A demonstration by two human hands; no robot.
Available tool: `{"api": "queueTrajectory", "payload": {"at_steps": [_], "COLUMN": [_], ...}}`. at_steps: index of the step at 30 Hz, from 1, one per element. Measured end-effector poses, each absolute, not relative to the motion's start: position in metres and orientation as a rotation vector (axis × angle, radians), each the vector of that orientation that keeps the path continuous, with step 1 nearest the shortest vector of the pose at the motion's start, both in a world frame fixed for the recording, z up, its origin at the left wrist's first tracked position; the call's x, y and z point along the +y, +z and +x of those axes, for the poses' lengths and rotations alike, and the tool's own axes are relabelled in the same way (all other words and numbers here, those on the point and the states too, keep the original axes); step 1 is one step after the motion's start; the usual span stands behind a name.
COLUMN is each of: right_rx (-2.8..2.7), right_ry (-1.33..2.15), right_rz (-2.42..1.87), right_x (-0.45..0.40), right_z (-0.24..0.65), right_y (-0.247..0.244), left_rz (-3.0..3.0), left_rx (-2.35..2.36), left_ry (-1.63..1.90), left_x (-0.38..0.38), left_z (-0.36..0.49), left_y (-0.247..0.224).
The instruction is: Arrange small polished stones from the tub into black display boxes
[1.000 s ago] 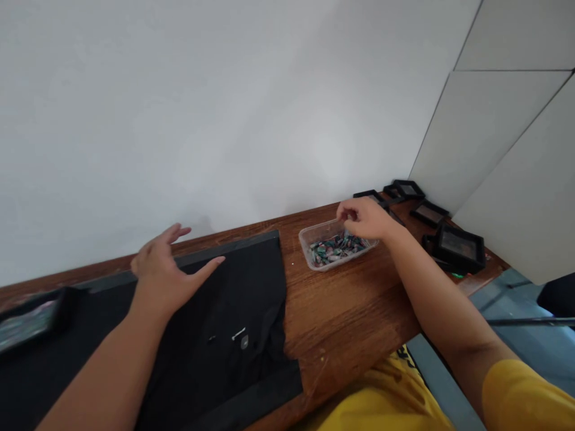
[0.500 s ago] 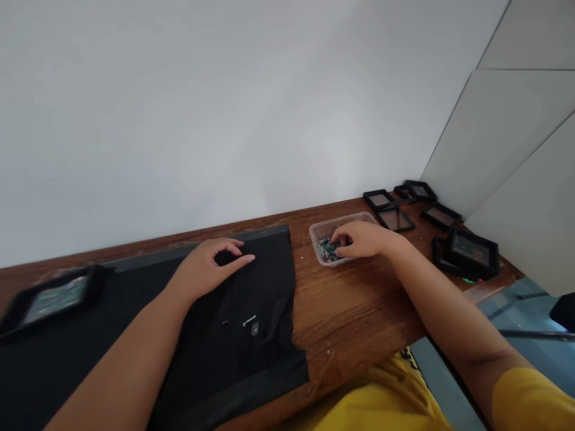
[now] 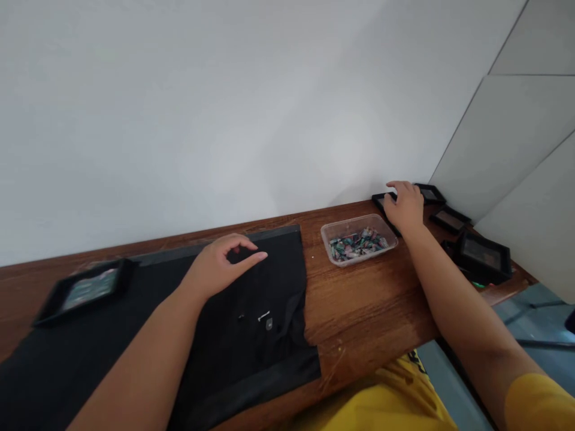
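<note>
My left hand [image 3: 224, 263] hovers over the black cloth [image 3: 278, 275], thumb and fingers apart with nothing between them. Below it on the cloth lie a small white stick-like piece [image 3: 264, 315], a small clear tab [image 3: 269, 324] and a tiny dark bit [image 3: 241, 316]. My right hand [image 3: 405, 206] is over the black frames at the back right, thumb and fingers apart, partly covering one black frame [image 3: 381, 200]. To its left stands a clear plastic tub [image 3: 327, 242] holding many small green, pink and silvery pieces [image 3: 359, 242].
On the left of the cloth lies a black frame with a pale green picture [image 3: 92, 288]. More black frames, one flat [image 3: 449, 219] and others stacked [image 3: 483, 252], lie along the right end of the wooden table [image 3: 359, 305]. A white wall [image 3: 251, 120] rises behind.
My right hand has left the tub and moved right and back to the black frames, uncovering the pieces. My left hand keeps its pose. The whole view has shifted slightly.
</note>
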State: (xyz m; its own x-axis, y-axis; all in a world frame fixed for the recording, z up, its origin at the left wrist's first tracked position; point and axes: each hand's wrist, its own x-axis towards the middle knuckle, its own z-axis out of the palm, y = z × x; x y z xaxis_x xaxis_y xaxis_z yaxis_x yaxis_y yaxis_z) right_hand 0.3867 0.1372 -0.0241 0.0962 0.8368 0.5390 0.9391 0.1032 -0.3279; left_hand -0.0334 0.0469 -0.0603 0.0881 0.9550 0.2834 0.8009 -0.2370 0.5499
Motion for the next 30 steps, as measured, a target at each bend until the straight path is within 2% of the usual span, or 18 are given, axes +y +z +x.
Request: {"api": "queueTrajectory", "payload": {"at_steps": [4, 19, 30], "right_rx": [-1.868, -1.891, -1.675], "right_ry": [-0.158, -0.071, -0.175], "right_rz": [-1.96, -2.24, -2.157], "right_x": [0.142, 0.142, 0.135], "right_z": [0.397, 0.405, 0.409], "right_y": [-0.032, -0.025, -0.004], "left_rz": [2.117, 2.055, 1.988], "left_rx": [1.745, 1.775, 1.803], "left_ry": [0.9, 0.911, 0.792], "left_x": [0.052, 0.053, 0.048], "left_z": [-0.032, -0.032, -0.024], "left_y": [-0.067, -0.067, -0.054]}}
